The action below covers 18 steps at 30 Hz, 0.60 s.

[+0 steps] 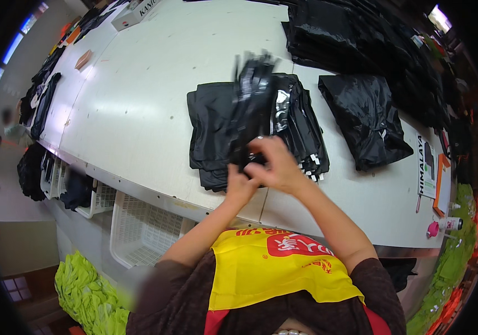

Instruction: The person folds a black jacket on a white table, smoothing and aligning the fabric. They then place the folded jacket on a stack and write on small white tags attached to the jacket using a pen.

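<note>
Both my hands meet over the near edge of a white table (138, 106). My left hand (240, 184) and my right hand (275, 164) together grip the lower end of a shiny black plastic bag (253, 95), which stands up blurred above them. Under the hands lies a stack of folded black garments (211, 128), some in glossy black bags with white tags (300, 128). To the right lies a crumpled black plastic bag (367, 117).
A large heap of black bagged items (356, 33) fills the table's far right. White plastic baskets (138, 229) stand under the near edge. Printed cards (427, 167) and a pink-capped bottle (445, 225) lie at the right. Neon green fabric (88, 296) is piled on the floor.
</note>
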### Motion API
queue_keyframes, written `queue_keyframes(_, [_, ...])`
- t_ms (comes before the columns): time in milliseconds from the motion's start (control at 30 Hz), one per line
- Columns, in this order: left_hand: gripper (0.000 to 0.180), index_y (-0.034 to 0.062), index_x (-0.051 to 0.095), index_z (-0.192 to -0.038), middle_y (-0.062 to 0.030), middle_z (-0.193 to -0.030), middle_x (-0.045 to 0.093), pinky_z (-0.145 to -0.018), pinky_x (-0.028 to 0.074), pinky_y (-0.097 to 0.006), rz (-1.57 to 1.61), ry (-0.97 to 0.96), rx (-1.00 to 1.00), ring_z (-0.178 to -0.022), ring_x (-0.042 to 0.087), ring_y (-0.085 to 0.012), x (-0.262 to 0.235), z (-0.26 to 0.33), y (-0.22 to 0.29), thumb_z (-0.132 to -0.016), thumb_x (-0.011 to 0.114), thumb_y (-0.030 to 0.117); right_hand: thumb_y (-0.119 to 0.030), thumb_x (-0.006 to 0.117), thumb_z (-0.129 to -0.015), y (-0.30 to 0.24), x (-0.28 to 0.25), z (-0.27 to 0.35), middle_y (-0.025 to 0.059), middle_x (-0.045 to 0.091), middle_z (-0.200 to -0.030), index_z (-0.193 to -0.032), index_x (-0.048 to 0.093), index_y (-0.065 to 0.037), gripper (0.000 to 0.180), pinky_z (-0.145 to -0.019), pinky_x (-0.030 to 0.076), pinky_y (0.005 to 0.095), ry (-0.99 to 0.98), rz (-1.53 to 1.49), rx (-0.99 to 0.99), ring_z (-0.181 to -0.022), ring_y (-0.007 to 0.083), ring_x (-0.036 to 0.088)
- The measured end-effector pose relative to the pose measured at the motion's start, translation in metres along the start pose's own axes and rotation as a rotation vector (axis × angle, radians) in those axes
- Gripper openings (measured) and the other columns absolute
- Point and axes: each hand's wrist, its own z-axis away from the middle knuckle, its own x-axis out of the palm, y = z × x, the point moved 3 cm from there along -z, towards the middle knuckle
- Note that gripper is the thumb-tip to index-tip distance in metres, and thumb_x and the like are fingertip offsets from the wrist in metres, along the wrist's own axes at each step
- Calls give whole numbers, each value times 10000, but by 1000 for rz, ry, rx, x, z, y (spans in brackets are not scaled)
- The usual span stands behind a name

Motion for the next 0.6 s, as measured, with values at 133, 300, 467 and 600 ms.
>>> queue_keyframes(133, [853,53,124,-1438,-171,-1396,279,-1072,274,-425,-1,408,-12,-1324,268,-251,-64,46,34,-716,555,-84,-340,626,-803,-1,74,21,83,603,-1078,-1104,560,-66,413,-1031,219,587,-311,552,-222,-1094,253,529])
queue_keyframes(300, [598,52,313,-1383,-159,-1418,319,-1072,254,-413,-502,487,131,-1332,282,-276,-113,42,60,-828,536,44,-114,620,-757,-6,74,36,150,582,-1104,-943,619,-32,203,-1021,276,540,-238,484,-263,-1125,305,499])
queue_keyframes(467, [304,27,581,-1142,-136,-1184,571,-1023,330,-401,-758,262,554,-1197,455,-323,-82,-3,107,-843,576,83,-63,655,-721,-29,19,23,155,532,-1179,-1145,543,-35,440,-957,375,435,291,458,-272,-1124,339,480])
queue_keyframes(600, [279,28,608,-1096,-121,-1088,625,-959,403,-390,-830,-18,780,-1127,524,-322,-33,-34,132,-821,616,75,-141,635,-785,9,22,21,180,490,-1246,-1217,487,-8,476,-989,334,457,203,440,-66,-1187,362,432])
